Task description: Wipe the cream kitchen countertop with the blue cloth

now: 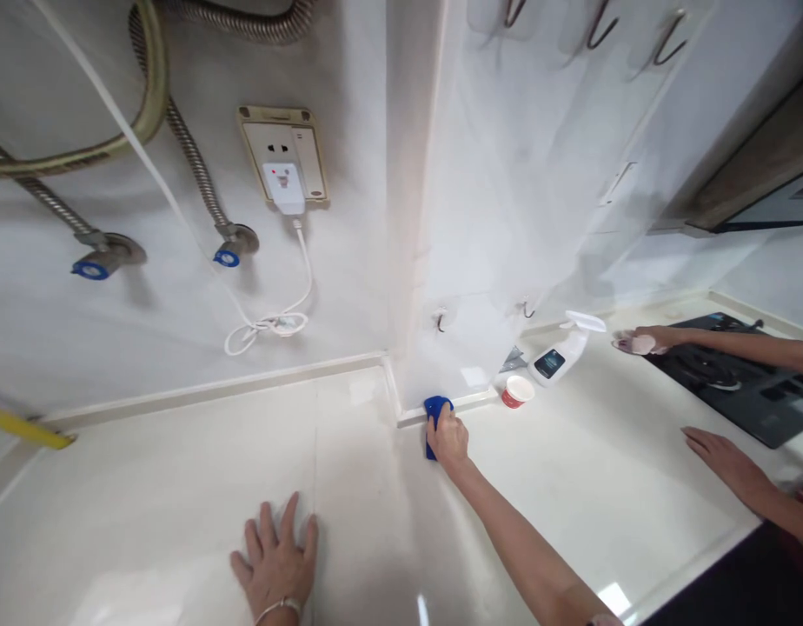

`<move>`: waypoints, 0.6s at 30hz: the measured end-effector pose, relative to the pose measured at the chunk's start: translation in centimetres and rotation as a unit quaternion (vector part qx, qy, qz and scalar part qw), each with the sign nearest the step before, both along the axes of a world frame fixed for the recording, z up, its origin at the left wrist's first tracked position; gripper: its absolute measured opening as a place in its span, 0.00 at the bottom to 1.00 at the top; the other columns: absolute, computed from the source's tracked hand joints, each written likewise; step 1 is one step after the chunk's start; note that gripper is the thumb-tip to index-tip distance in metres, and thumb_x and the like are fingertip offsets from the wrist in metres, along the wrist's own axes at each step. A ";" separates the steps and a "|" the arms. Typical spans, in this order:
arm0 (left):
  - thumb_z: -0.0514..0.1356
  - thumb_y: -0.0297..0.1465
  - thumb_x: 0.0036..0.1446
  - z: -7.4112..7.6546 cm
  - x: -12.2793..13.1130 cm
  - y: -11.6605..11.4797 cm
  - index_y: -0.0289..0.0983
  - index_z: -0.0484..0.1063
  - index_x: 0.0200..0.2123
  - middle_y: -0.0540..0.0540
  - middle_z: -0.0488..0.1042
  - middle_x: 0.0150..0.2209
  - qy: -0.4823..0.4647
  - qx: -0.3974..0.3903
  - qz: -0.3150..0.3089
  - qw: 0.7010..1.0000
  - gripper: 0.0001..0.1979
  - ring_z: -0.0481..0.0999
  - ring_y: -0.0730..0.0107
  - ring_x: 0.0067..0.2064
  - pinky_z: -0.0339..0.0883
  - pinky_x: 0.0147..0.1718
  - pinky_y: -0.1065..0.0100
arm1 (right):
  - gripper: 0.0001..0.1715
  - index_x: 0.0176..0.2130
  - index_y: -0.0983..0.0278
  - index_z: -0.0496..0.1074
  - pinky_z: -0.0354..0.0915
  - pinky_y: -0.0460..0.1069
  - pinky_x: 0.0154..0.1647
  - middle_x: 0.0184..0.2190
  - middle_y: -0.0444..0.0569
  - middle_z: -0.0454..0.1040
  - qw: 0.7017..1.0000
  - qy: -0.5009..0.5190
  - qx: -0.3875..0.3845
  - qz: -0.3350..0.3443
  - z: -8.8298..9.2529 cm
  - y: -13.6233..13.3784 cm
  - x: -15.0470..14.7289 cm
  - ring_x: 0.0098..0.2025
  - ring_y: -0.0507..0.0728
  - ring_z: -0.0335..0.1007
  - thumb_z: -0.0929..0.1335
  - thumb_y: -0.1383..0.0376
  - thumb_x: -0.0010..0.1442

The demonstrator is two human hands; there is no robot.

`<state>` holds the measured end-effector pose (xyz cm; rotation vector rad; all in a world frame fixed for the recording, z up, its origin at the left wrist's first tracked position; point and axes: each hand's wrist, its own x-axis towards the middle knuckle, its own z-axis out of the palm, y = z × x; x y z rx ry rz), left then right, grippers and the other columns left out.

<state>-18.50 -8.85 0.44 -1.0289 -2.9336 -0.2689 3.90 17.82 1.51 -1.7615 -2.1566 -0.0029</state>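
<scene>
My right hand (449,439) grips a folded blue cloth (434,409), pressed against the low white ledge where the wall column meets the countertop. Fingers spread, my left hand (277,556) lies flat on the white countertop (349,469) and holds nothing; a bracelet circles its wrist. To the right of the cloth stand a small red and white tub (517,391) and a white spray bottle (558,355) with a dark label.
At right, a co-worker's hand (649,339) holds a pale cloth beside a black gas stove (733,374); their other hand (720,456) rests on the counter. A plugged socket (284,156), looped white cable (271,326), valves and a yellow pipe (23,426) are at left. Hooks (603,26) hang above.
</scene>
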 end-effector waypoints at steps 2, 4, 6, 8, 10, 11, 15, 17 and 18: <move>0.36 0.50 0.67 -0.2 0.0 0.0 0.49 0.58 0.69 0.39 0.51 0.74 -0.001 -0.003 -0.003 1.000 0.34 0.46 0.42 0.75 0.41 0.69 0.36 | 0.31 0.65 0.78 0.60 0.71 0.52 0.36 0.42 0.67 0.77 1.000 -0.019 -0.004 0.012 0.3 -0.7 -1.2 0.38 0.64 0.78 0.63 0.63 0.69; 0.37 0.50 0.67 -0.3 -0.1 0.0 0.49 0.58 0.69 0.39 0.51 0.74 0.005 0.000 -0.001 1.000 0.33 0.46 0.42 0.75 0.41 0.69 0.36 | 0.32 0.65 0.78 0.59 0.72 0.53 0.37 0.46 0.70 0.76 0.999 -0.033 -0.005 0.028 0.3 -1.9 -2.4 0.41 0.65 0.78 0.62 0.64 0.68; 0.37 0.49 0.67 -0.3 -0.1 -0.1 0.49 0.59 0.69 0.39 0.52 0.74 0.008 0.001 0.002 1.000 0.33 0.47 0.42 0.75 0.41 0.69 0.36 | 0.32 0.65 0.77 0.61 0.73 0.54 0.39 0.52 0.73 0.74 0.995 -0.047 0.000 0.092 0.2 -3.7 -3.6 0.44 0.66 0.77 0.64 0.65 0.66; 0.38 0.49 0.67 -0.2 -0.1 -0.2 0.49 0.58 0.69 0.38 0.52 0.74 0.001 0.001 -0.001 1.000 0.33 0.46 0.41 0.74 0.42 0.68 0.35 | 0.30 0.63 0.72 0.64 0.73 0.55 0.42 0.55 0.70 0.73 0.978 -0.061 0.008 0.198 0.0 -5.6 -4.9 0.47 0.66 0.75 0.66 0.67 0.64; 0.39 0.49 0.67 0.0 -0.2 -0.3 0.48 0.57 0.70 0.38 0.51 0.75 -0.010 0.003 -0.007 1.000 0.32 0.46 0.41 0.75 0.42 0.68 0.35 | 0.29 0.63 0.68 0.66 0.72 0.55 0.46 0.57 0.65 0.74 0.956 -0.068 0.018 0.286 0.2 -6.9 -6.3 0.50 0.65 0.73 0.66 0.68 0.63; 0.39 0.49 0.67 0.1 -0.2 -0.3 0.48 0.57 0.70 0.38 0.50 0.75 -0.015 0.005 -0.009 1.000 0.32 0.46 0.41 0.75 0.42 0.68 0.35 | 0.29 0.64 0.66 0.66 0.71 0.56 0.49 0.58 0.63 0.73 0.949 -0.066 0.025 0.307 0.4 -7.1 -7.0 0.51 0.64 0.72 0.66 0.69 0.64; 0.40 0.48 0.67 0.4 -0.2 -0.4 0.48 0.56 0.70 0.38 0.49 0.75 -0.029 -0.002 -0.008 1.000 0.32 0.45 0.41 0.75 0.41 0.69 0.35 | 0.32 0.69 0.64 0.60 0.63 0.62 0.60 0.68 0.62 0.64 0.947 -0.060 0.085 0.304 2.4 -4.8 -9.1 0.61 0.67 0.64 0.61 0.72 0.69; 0.40 0.48 0.67 0.3 -0.3 -0.5 0.48 0.55 0.71 0.39 0.48 0.75 -0.031 -0.008 -0.007 0.999 0.32 0.44 0.41 0.75 0.40 0.69 0.35 | 0.32 0.69 0.70 0.61 0.60 0.64 0.61 0.68 0.68 0.62 0.948 -0.083 0.104 0.289 3.0 -2.8 -9.8 0.64 0.69 0.61 0.61 0.74 0.68; 0.40 0.48 0.67 0.2 -0.3 -0.5 0.48 0.54 0.71 0.39 0.48 0.76 -0.032 -0.010 -0.007 0.999 0.32 0.44 0.41 0.75 0.40 0.69 0.35 | 0.31 0.68 0.75 0.62 0.59 0.64 0.61 0.66 0.71 0.63 0.948 -0.098 0.105 0.284 3.1 -1.9 -10.2 0.64 0.70 0.61 0.62 0.75 0.67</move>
